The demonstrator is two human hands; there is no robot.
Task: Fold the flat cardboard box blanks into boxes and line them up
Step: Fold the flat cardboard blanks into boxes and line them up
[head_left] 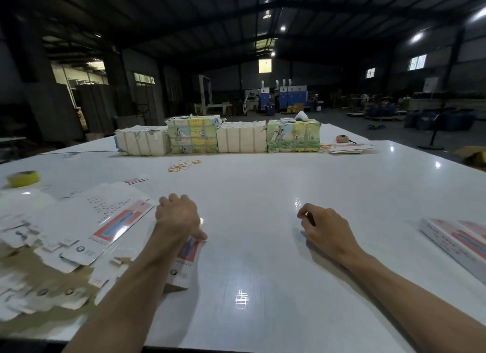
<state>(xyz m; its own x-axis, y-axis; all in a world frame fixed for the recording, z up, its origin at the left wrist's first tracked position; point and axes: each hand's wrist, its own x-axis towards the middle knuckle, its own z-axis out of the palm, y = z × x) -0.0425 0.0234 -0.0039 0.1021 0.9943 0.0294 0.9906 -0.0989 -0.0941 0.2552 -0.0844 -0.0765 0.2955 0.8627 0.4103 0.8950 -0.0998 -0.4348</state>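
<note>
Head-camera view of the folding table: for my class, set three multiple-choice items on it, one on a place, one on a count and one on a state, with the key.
1. Where on the table does the yellow tape roll lie? A far left; B far right; C in the middle.
2. How many wrapped bundles stand in the row at the far side? A two; B four; C six.
3. What is the right hand doing? A gripping scissors; B out of view; C resting on the table, holding nothing.
Key: 1 A, the roll sits near the left edge; 2 B, four bundles stand side by side; 3 C, its fingers are loosely curled and empty.
</note>
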